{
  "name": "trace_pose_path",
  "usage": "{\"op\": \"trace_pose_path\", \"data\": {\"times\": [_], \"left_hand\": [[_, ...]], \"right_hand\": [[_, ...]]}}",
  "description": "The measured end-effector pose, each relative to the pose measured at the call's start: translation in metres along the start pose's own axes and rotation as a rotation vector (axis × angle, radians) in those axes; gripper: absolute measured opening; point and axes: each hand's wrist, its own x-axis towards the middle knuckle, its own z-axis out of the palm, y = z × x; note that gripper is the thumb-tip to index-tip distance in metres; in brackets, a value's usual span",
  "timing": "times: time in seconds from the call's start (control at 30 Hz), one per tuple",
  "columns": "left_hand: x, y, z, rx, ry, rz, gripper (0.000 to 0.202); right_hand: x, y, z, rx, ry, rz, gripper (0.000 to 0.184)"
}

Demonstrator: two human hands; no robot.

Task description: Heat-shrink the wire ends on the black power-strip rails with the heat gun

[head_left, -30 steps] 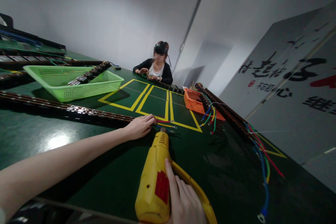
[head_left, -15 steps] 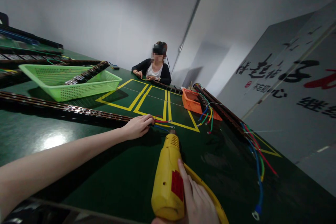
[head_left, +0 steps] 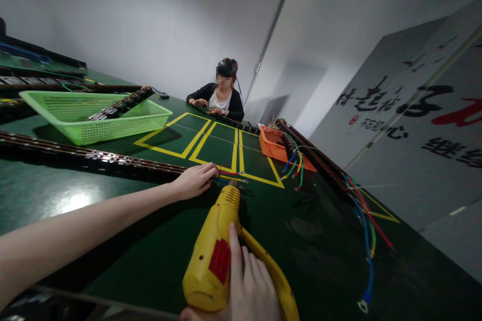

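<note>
My right hand (head_left: pixel 250 281) is wrapped round a yellow heat gun (head_left: pixel 213 251) with a red label, its index finger stretched along the body. The gun's metal nozzle points at several coloured wires (head_left: pixel 233 179), red, yellow and blue, with ring lugs at their ends. Closed round the root of these wires is my left hand (head_left: pixel 198 179), where they leave a long dark strip (head_left: pixel 113 160) with copper-coloured rails. The nozzle tip is close to the blue wire; whether it touches cannot be made out.
A green basket (head_left: pixel 109 133) holding a dark strip stands at left. An orange basket (head_left: pixel 271 146) with wired strips lies beyond, right of yellow tape outlines (head_left: pixel 216 143). Long strips with loose wires (head_left: pixel 369 246) run along the right edge. A person (head_left: pixel 220 95) sits at the far side.
The heat gun in my right hand has swung left, its nozzle now nearer my left hand and over the blue wire. My left hand keeps its hold.
</note>
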Motion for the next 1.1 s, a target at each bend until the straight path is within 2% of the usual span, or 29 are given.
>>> {"op": "trace_pose_path", "data": {"times": [0.13,0.27,0.43,0.57,0.67,0.83,0.97,1.1], "left_hand": [[0.000,0.001,-0.001,0.012,-0.013,-0.003,0.022],[0.000,0.000,0.000,0.011,-0.024,-0.001,0.022],[0.000,-0.001,0.000,0.008,-0.016,0.009,0.023],[-0.001,-0.001,-0.003,-0.013,-0.020,0.000,0.024],[-0.001,-0.001,-0.004,-0.020,-0.022,0.003,0.023],[-0.002,-0.002,-0.003,-0.018,-0.013,0.020,0.025],[-0.001,-0.002,-0.002,-0.006,-0.011,0.019,0.025],[0.000,0.000,-0.002,0.006,-0.012,0.012,0.024]], "right_hand": [[0.001,-0.012,0.008,-0.002,0.109,-0.054,0.125],[0.000,-0.013,0.007,0.005,0.124,-0.065,0.116],[0.001,-0.008,0.005,-0.023,0.070,-0.101,0.117],[0.000,0.001,0.006,0.051,0.037,-0.069,0.113],[-0.002,0.009,0.004,0.100,-0.024,-0.038,0.122],[-0.010,0.032,0.000,0.057,-0.043,-0.048,0.126],[-0.017,0.050,-0.004,-0.021,-0.032,-0.033,0.115],[-0.019,0.057,-0.007,-0.077,-0.050,-0.028,0.120]]}}
